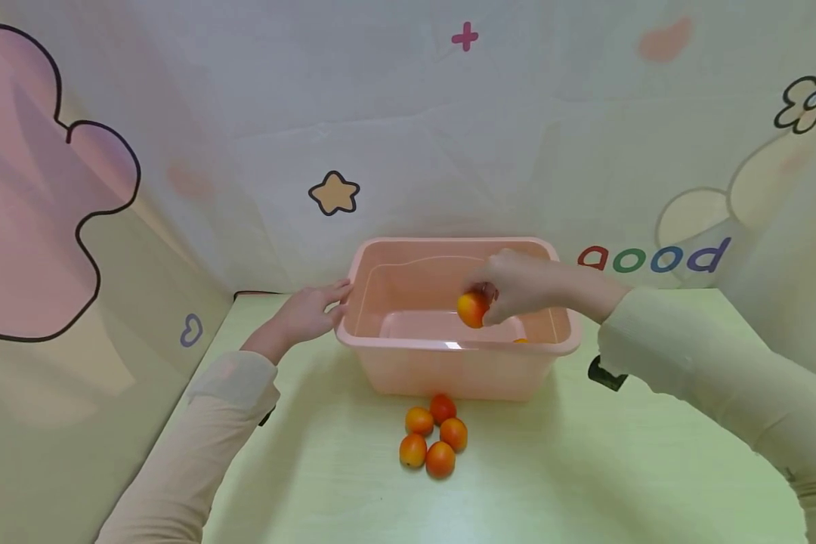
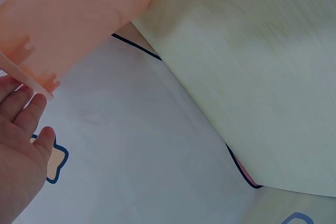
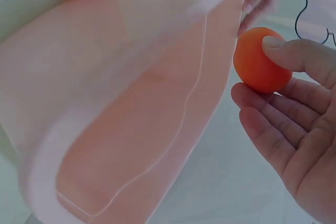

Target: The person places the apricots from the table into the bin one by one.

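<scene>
A pink plastic bin [image 1: 449, 370] stands at the back of the table. Over its inside, my right hand [image 1: 517, 283] holds a small orange-red tomato [image 1: 472, 310]; in the right wrist view the thumb [image 3: 294, 53] presses on one side of this fruit and fingers support it from the other. My left hand [image 1: 309, 311] reaches to the bin's left rim, its relaxed fingers [image 2: 32, 113] touching the edge from outside. Inside the bin, a sliver of another orange fruit [image 1: 520, 341] shows behind the front rim, mostly hidden.
In front of the bin, several red and orange tomatoes [image 1: 440, 459] lie in a loose ring on the light green table [image 1: 353, 499]. A printed cloth [image 1: 408, 151] hangs behind the table and along its left side.
</scene>
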Action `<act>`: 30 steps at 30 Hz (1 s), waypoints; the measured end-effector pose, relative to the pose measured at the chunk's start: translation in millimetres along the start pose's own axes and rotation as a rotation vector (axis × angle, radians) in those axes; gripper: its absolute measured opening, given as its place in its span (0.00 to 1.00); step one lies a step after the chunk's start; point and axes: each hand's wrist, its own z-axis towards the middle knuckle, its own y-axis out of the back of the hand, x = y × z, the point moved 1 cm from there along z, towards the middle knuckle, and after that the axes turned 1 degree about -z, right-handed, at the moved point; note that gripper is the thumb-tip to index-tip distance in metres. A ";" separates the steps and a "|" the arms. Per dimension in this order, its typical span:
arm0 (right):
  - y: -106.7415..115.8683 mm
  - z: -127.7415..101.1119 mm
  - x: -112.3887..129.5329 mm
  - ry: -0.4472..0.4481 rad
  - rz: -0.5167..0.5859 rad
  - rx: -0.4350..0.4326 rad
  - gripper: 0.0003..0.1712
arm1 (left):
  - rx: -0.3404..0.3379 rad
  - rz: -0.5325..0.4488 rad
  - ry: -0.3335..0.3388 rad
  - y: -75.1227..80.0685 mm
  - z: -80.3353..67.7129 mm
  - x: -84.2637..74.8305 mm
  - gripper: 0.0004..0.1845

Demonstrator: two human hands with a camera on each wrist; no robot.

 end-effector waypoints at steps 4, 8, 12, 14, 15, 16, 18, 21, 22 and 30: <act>7.5 8.5 -10.9 -0.045 0.002 0.012 0.10 | -0.007 -0.009 -0.012 0.7 -1.1 -0.8 0.27; 8.8 16.3 -24.0 -0.101 0.030 0.022 0.12 | -0.014 -0.016 -0.024 0.3 -2.4 -0.8 0.27; 7.9 23.7 -39.0 -0.108 0.064 -0.002 0.12 | -0.018 0.000 -0.032 0.3 -2.2 0.5 0.27; 7.8 27.3 -45.5 -0.131 0.079 -0.008 0.11 | -0.019 0.001 -0.029 0.4 -1.9 0.8 0.27; 8.0 29.0 -48.3 -0.143 0.086 -0.009 0.11 | -0.018 -0.002 -0.028 0.4 -1.7 0.9 0.27; 8.0 30.6 -50.8 -0.156 0.093 -0.010 0.11 | -0.018 -0.006 -0.025 0.4 -1.6 0.9 0.27; 7.5 34.1 -55.7 -0.185 0.114 -0.011 0.11 | -0.018 -0.015 -0.020 0.4 -1.8 0.9 0.27; 6.3 39.1 -62.9 -0.231 0.141 -0.009 0.12 | -0.022 -0.010 -0.026 0.4 -2.3 0.8 0.27; 5.6 40.6 -65.3 -0.241 0.148 -0.008 0.12 | -0.023 -0.003 -0.030 0.4 -2.4 0.7 0.27; -2.4 49.2 -85.7 -0.357 0.217 -0.021 0.11 | -0.020 0.005 -0.022 1.5 -2.8 -1.3 0.27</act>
